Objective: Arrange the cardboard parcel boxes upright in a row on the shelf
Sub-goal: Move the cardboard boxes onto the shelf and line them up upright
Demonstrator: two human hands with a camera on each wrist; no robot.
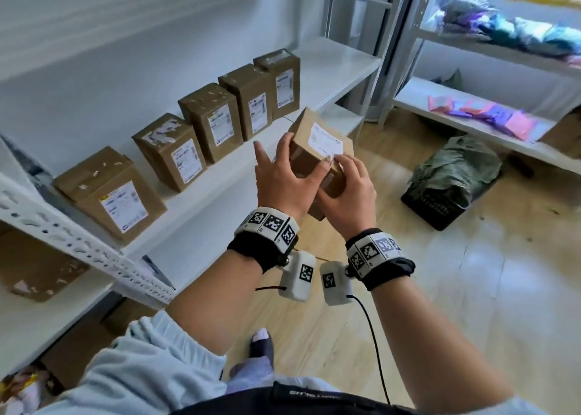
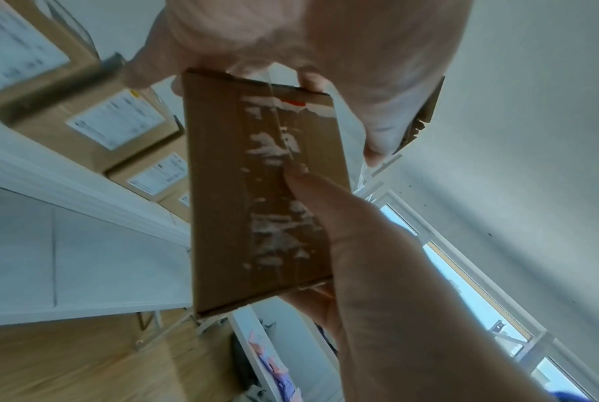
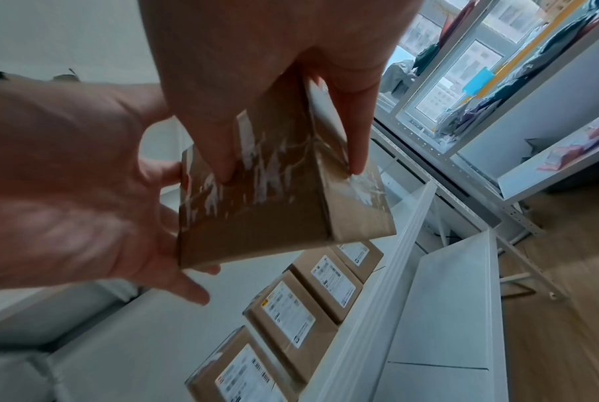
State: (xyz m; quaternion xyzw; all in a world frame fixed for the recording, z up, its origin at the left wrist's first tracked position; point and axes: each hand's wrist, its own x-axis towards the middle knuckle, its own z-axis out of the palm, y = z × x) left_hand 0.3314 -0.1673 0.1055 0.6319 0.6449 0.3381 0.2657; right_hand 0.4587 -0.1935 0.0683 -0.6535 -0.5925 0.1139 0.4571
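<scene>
Both hands hold one cardboard parcel box [image 1: 317,160] in the air in front of the white shelf [image 1: 217,188], tilted, its label face turned up. The left hand [image 1: 279,178] clasps the near left side with fingers spread and curled round the edge; the right hand [image 1: 345,194] pinches the near right corner, thumb on the taped face, fingers on the label side. Five boxes [image 1: 207,122] already stand upright in a row on the shelf, running from near left to far right, labels facing out. The step in hand looks like carrying a sixth box in. Next it likely needs turning upright and setting down at the far right end, just beside the last box [image 1: 279,81], where bare shelf shows
</scene>
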